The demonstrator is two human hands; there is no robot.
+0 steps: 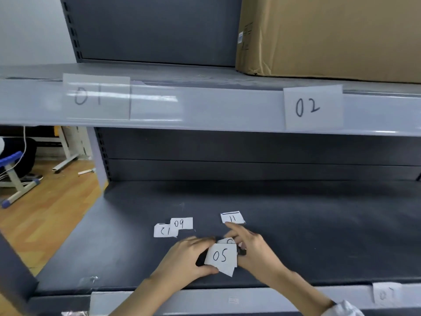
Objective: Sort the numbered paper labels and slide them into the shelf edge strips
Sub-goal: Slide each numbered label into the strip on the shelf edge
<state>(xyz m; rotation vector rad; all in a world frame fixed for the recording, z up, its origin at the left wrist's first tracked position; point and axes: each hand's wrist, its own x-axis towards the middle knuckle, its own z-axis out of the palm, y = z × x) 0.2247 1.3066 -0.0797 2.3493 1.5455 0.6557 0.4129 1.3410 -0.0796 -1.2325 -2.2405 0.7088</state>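
Near the lower shelf [319,236] front edge, your left hand [189,258] pinches the label stack [222,256], "05" uppermost; your right hand [252,245] fingers spread over it. Loose grip risks spilling unsorted labels.

label 09 [181,223] left of label 11 [232,217]

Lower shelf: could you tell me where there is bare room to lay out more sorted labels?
The lower shelf is bare right of label 11 and along the back wall. It is also bare left of labels 12 and 09. The front centre is crowded by both hands and the 05 stack.
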